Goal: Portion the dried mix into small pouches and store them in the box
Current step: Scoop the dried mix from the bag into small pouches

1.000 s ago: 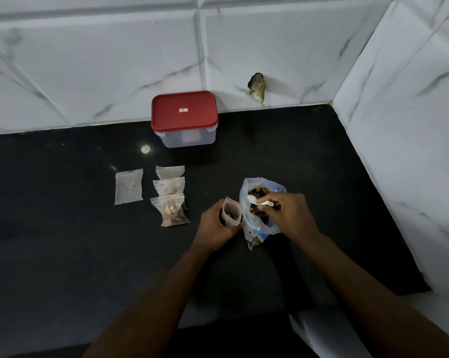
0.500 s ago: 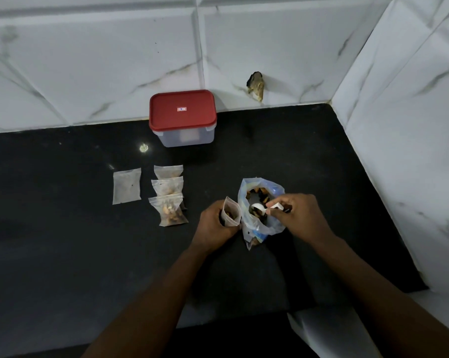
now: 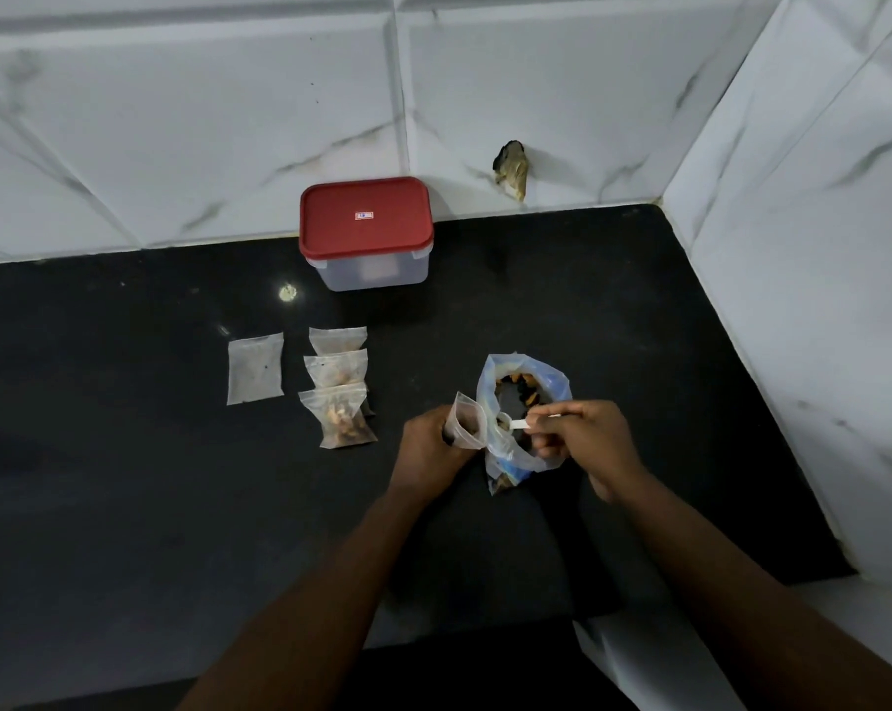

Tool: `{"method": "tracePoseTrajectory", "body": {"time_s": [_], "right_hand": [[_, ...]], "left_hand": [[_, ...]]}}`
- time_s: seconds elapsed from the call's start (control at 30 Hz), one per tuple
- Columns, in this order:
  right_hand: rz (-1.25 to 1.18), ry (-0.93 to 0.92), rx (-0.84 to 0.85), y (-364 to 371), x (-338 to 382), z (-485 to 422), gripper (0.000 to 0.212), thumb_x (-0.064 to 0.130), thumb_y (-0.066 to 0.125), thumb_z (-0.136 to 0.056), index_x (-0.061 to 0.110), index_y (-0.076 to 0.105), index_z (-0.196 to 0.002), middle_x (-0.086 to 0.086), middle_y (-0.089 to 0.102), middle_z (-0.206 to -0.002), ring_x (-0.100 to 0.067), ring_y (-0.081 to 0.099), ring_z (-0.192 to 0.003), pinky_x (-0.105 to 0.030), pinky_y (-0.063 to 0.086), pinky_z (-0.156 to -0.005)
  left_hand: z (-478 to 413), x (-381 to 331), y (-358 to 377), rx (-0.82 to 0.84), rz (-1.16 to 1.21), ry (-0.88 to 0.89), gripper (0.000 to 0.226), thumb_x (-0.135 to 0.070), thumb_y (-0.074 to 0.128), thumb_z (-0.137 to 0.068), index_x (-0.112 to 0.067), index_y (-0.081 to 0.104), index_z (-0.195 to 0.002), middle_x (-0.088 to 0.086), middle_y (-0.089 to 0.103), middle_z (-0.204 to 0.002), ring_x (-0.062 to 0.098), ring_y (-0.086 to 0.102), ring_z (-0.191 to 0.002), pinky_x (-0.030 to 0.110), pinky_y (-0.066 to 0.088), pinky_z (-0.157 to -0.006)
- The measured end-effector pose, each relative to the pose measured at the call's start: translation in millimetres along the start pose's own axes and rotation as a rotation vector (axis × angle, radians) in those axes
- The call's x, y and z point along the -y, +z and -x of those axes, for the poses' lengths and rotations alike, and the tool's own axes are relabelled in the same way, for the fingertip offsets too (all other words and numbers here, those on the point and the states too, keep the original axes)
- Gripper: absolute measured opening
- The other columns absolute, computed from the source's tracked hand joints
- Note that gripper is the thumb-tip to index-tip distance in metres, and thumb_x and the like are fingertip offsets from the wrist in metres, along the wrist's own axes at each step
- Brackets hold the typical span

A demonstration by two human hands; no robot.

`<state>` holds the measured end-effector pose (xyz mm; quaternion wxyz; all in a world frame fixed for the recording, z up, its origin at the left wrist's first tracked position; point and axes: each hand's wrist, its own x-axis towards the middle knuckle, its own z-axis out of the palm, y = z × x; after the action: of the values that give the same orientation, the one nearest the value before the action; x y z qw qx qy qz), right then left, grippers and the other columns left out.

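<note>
Held upright in the left hand [image 3: 428, 443], fingers curled round it: a small clear zip pouch [image 3: 467, 420], mouth open, dark bits inside, touching the side of the big bag [image 3: 528, 397]. Crinkled bluish-clear plastic there, rim spread open, dark and orange dried pieces within, standing on the glossy black counter [image 3: 126, 479]. Pinched in the right hand [image 3: 582, 438], a white plastic spoon [image 3: 518, 424], bowl at the bag's mouth, close to the pouch. Off to the left, a column of three filled pouches [image 3: 337, 369], overlapping, tan and brown contents; just beside them a flat, near-empty pouch [image 3: 255, 368]. Farther back, against white marble-veined tiles [image 3: 228, 120], a rectangular translucent box [image 3: 377, 272] with rounded corners, red lid [image 3: 367, 233] shut, small sticker at its centre, writing too small to read
</note>
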<state>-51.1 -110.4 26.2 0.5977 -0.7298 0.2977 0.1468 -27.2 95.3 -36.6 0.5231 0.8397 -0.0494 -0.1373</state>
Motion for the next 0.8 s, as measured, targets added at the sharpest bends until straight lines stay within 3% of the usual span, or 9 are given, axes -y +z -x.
{"method": "tracePoseTrajectory", "body": {"time_s": [0.23,0.37,0.63,0.8], "right_hand": [[-0.316,0.195,0.027,3,8,2,0.015,0.005,0.074,-0.088,0.003,0.076,-0.102,-0.016,0.077,-0.092,-0.015,0.071,-0.071,-0.025,0.06,-0.063],[-0.41,0.249,0.06,-6,6,3,0.02,0.006,0.074,-0.087,-0.001,0.075,-0.106,-0.014,0.075,-0.088,-0.015,0.07,-0.072,-0.026,0.06,-0.065],[-0.557,0.307,0.045,-28,-2,6,0.021,0.006,0.074,-0.087,0.002,0.074,-0.108,-0.014,0.078,-0.099,-0.013,0.072,-0.077,-0.022,0.062,-0.064],[-0.593,0.243,0.074,-33,2,12,0.02,0.008,0.07,-0.09,0.003,0.073,-0.109,-0.014,0.078,-0.1,-0.014,0.072,-0.081,-0.023,0.062,-0.068]], "left_hand": [[1,-3,-1,-0.001,0.034,-0.027,0.022,-0.016,0.083,-0.085,-0.03,0.072,-0.098,-0.011,0.075,-0.093,-0.002,0.071,-0.084,0.015,0.056,-0.073],[1,-4,-3,0.011,0.067,-0.035,0.024,-0.019,0.083,-0.086,-0.029,0.071,-0.104,-0.01,0.075,-0.099,-0.003,0.071,-0.091,0.016,0.057,-0.078],[4,-5,-8,0.013,0.088,-0.027,0.019,-0.019,0.083,-0.086,-0.026,0.072,-0.1,-0.009,0.075,-0.095,-0.001,0.071,-0.087,0.013,0.054,-0.072],[6,-3,-12,0.009,0.058,-0.056,0.028,-0.023,0.087,-0.081,-0.027,0.068,-0.101,-0.008,0.072,-0.096,0.0,0.069,-0.087,0.014,0.054,-0.072]]}}
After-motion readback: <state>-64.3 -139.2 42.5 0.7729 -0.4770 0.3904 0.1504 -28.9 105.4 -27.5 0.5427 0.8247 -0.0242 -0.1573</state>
